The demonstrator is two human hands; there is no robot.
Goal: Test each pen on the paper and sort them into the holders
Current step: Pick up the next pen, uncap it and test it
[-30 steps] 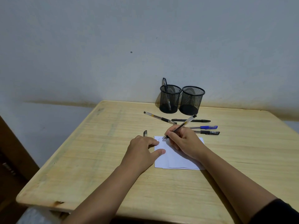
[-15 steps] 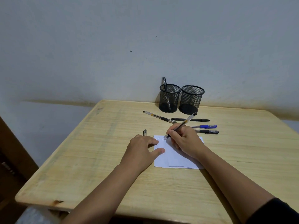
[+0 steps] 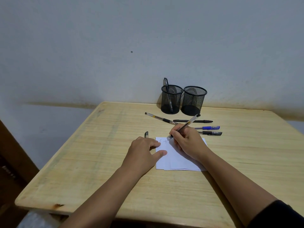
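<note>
My right hand (image 3: 186, 141) grips a clear-barrelled pen (image 3: 189, 122), its tip touching the top left of the white paper (image 3: 176, 159), where small scribbles show. My left hand (image 3: 144, 151) lies flat on the paper's left edge, fingers spread, holding nothing. Two black mesh holders stand at the back: the left holder (image 3: 171, 100) has one pen in it, the right holder (image 3: 194, 100) looks empty. Loose on the table lie a clear pen (image 3: 160, 118), a black pen (image 3: 193, 121), a blue pen (image 3: 208, 128) and a dark-capped pen (image 3: 211, 133). A pen cap (image 3: 146, 134) lies just beyond my left hand.
The wooden table (image 3: 98, 153) stands against a grey wall. Its left edge drops off toward a dark piece of furniture (image 3: 11, 162).
The pen tip has shifted slightly right across the top of the paper, leaving small marks. My left hand has stayed in place.
</note>
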